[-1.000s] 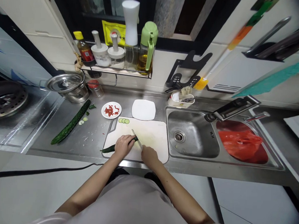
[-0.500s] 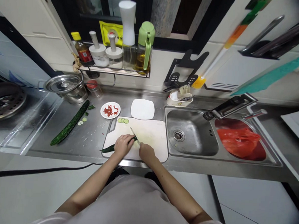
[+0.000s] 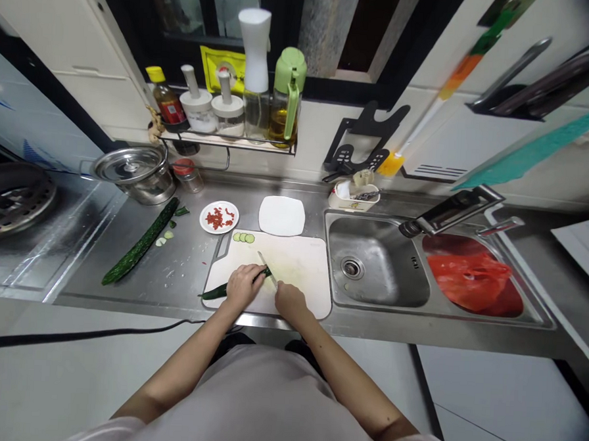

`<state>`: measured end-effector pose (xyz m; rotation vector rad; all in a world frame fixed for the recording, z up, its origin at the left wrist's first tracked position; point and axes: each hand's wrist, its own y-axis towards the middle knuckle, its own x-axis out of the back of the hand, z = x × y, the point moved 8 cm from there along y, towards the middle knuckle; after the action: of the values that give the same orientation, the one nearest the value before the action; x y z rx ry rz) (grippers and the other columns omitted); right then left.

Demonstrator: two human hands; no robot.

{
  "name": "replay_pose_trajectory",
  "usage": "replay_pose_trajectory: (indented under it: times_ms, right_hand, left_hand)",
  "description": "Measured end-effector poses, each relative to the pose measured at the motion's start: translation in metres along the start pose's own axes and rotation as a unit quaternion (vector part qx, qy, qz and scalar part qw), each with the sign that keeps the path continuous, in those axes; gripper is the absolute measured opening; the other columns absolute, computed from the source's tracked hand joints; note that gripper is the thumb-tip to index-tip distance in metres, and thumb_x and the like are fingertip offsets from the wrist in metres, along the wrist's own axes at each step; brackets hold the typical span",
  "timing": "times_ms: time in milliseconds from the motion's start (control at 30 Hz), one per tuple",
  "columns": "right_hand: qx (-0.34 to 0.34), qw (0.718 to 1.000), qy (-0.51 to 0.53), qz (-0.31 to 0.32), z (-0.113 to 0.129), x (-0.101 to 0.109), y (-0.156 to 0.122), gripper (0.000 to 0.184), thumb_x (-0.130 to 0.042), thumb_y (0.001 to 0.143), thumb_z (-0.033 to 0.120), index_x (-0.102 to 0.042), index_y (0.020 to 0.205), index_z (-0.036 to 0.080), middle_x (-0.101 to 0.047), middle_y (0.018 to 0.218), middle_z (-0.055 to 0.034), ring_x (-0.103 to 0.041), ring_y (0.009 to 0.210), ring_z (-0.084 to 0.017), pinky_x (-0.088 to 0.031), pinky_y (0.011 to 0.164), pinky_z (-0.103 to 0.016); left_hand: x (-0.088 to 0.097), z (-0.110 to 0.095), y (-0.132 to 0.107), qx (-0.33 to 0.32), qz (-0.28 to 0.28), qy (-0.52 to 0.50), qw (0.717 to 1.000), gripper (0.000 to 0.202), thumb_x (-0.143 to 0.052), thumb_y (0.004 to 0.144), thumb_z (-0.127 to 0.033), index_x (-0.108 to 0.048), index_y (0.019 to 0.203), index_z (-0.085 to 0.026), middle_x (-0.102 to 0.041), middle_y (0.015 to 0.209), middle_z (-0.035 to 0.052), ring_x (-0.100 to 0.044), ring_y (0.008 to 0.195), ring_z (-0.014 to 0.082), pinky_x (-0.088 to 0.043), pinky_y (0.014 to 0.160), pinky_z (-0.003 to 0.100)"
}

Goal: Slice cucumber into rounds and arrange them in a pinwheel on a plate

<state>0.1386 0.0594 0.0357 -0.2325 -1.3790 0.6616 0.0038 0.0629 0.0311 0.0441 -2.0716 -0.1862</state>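
Note:
My left hand (image 3: pixel 242 286) is curled over a dark green cucumber (image 3: pixel 215 292) lying on the white cutting board (image 3: pixel 302 267), pinning it down. My right hand (image 3: pixel 290 302) is closed round the handle of a knife (image 3: pixel 267 270), whose blade rests against the cucumber's right end beside my left fingers. Three cucumber slices (image 3: pixel 243 237) lie at the board's far left corner.
A second long cucumber (image 3: pixel 140 242) lies on the steel counter to the left, with small trimmings near it. Behind the board sit a small plate of chopped red chili (image 3: pixel 219 217) and a white square plate (image 3: pixel 281 215). A sink (image 3: pixel 375 271) is to the right, a lidded pot (image 3: pixel 132 169) at the back left.
My right hand and the knife have shifted slightly left towards my left hand. The cucumber and left hand stay in place.

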Motion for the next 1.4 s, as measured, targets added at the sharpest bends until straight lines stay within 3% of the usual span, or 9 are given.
replay_pose_trajectory:
  times_ms: [400, 933, 1400]
  right_hand:
    - [-0.010, 1.000, -0.004, 0.027, -0.014, -0.014, -0.022, 0.028, -0.034, 0.093, 0.015, -0.056, 0.110, 0.012, -0.068, 0.097, -0.0168, -0.066, 0.095, -0.025, -0.047, 0.075, -0.032]
    - [-0.002, 1.000, 0.004, -0.010, -0.001, -0.005, 0.009, 0.026, -0.035, 0.092, 0.014, -0.056, 0.108, 0.014, -0.068, 0.098, -0.0149, -0.066, 0.093, -0.022, -0.046, 0.075, -0.030]
    - [-0.002, 1.000, 0.004, -0.007, -0.002, -0.007, 0.004, 0.030, -0.034, 0.091, 0.012, -0.056, 0.111, 0.012, -0.068, 0.099, -0.0159, -0.066, 0.097, -0.024, -0.046, 0.077, -0.033]
  left_hand:
    - [0.001, 0.001, 0.000, 0.010, -0.001, -0.002, 1.000, 0.027, -0.050, 0.092, -0.035, -0.065, 0.114, -0.027, -0.069, 0.107, 0.0026, -0.059, 0.098, 0.0190, -0.046, 0.088, 0.033]
    - [0.000, 0.001, 0.000, 0.020, 0.010, -0.011, 1.000, 0.028, -0.050, 0.092, -0.035, -0.065, 0.115, -0.028, -0.069, 0.108, 0.0019, -0.058, 0.097, 0.0196, -0.045, 0.090, 0.033]
    - [0.000, 0.001, 0.000, 0.017, 0.001, -0.006, 1.000, 0.028, -0.049, 0.092, -0.036, -0.065, 0.114, -0.029, -0.069, 0.106, 0.0021, -0.059, 0.094, 0.0189, -0.045, 0.087, 0.032]
